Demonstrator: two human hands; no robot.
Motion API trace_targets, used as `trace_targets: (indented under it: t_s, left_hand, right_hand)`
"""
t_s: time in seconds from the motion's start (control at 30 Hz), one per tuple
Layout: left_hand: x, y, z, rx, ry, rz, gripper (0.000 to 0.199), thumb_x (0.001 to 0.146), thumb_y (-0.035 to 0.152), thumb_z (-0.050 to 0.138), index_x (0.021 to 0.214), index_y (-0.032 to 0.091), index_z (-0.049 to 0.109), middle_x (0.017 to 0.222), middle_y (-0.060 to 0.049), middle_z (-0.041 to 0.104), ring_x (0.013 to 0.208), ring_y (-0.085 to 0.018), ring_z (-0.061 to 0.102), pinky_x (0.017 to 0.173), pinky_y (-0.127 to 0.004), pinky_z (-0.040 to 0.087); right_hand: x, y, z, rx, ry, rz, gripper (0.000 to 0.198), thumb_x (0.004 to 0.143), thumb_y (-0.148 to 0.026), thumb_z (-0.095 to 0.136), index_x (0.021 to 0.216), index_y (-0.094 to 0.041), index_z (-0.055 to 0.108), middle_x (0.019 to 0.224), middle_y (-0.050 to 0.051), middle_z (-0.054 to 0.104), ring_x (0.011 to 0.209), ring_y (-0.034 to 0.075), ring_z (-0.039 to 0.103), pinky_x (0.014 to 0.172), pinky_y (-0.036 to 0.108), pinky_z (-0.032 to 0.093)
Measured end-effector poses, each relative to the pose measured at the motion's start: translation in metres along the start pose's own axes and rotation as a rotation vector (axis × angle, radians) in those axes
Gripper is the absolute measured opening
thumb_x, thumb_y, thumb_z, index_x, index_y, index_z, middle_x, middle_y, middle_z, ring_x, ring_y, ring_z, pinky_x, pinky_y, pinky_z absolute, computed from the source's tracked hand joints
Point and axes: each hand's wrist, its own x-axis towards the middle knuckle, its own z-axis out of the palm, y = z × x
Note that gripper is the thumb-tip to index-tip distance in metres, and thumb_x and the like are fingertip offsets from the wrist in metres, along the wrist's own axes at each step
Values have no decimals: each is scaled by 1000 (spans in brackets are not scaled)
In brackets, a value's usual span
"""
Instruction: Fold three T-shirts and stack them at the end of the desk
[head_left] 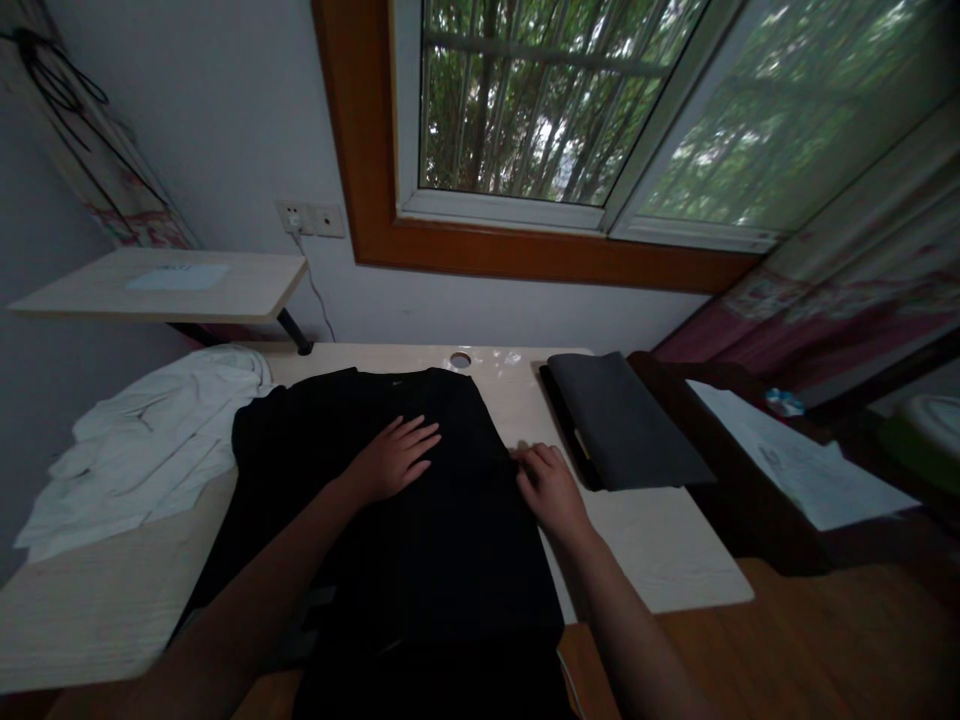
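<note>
A black T-shirt (457, 560) lies spread over the pale desk, its neckline toward the wall. My left hand (397, 458) rests flat on the upper middle of the shirt, fingers stretched out and spread. At the shirt's right edge is my right hand (553, 492), with its fingers curled and pinching the black cloth there. The fingertips are partly hidden. The lower part of the shirt hangs toward me in shadow and merges with other dark cloth.
Crumpled white cloth (161, 430) lies on the desk (660, 545) at left, below a raised shelf (247, 285) with paper on it. A dark grey folder (626, 425) lies at right. Beyond it, white sheets (795, 460) rest on a dark brown surface. A window stands behind.
</note>
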Motion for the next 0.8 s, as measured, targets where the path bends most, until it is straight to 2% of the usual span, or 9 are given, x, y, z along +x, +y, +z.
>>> trace_targets:
  t_s: [0.13, 0.27, 0.33, 0.43, 0.53, 0.67, 0.8]
  left_hand:
    - [-1, -1, 0, 24, -4, -2, 54, 105, 46, 33, 157, 31, 34, 165, 0, 32, 155, -23, 22, 125, -48, 18]
    - [0, -1, 2, 30, 0, 11, 57, 105, 47, 33, 159, 31, 29, 166, -1, 30, 156, -23, 20, 126, -48, 15]
    - [0, -1, 3, 29, 6, 14, 57, 105, 48, 33, 159, 30, 28, 167, -2, 29, 156, -23, 20, 126, -48, 14]
    - [-1, 0, 4, 32, 14, 9, 57, 104, 47, 34, 158, 29, 31, 166, -3, 31, 155, -23, 21, 126, -49, 15]
    - [-2, -1, 6, 24, 35, -8, 57, 104, 46, 35, 157, 26, 35, 164, -6, 34, 154, -23, 24, 126, -49, 18]
    - [-3, -3, 7, 0, 89, -89, 53, 104, 41, 34, 153, 24, 42, 160, -8, 43, 151, -22, 34, 124, -48, 26]
    - [1, 0, 9, 5, 130, -135, 53, 103, 43, 36, 153, 24, 43, 159, -8, 43, 150, -24, 35, 124, -49, 26]
  right_hand:
    - [7, -3, -4, 70, 42, -6, 26, 91, -16, 50, 106, -23, 70, 98, 9, 65, 97, 28, 57, 90, 47, 51]
    - [37, -17, 1, 110, 42, -48, 37, 95, -18, 44, 125, -23, 67, 115, 10, 68, 110, 28, 59, 100, 48, 51]
    - [56, -29, 12, 99, 31, -66, 42, 98, -21, 41, 135, -20, 61, 131, 12, 64, 121, 27, 58, 109, 49, 47]
    - [80, -49, 39, 46, -33, -52, 49, 101, -26, 36, 146, -10, 51, 153, 17, 48, 140, 28, 47, 118, 48, 40]
    - [90, -64, 67, -15, -110, -39, 54, 103, -29, 36, 150, -5, 45, 161, 20, 36, 148, 31, 37, 121, 49, 34]
    - [90, -64, 84, -88, -135, -30, 56, 104, -34, 38, 151, -4, 43, 162, 20, 33, 153, 31, 27, 125, 50, 26]
    - [89, -50, 82, -87, -105, -36, 58, 104, -41, 39, 152, -9, 43, 163, 17, 33, 152, 30, 29, 123, 51, 28]
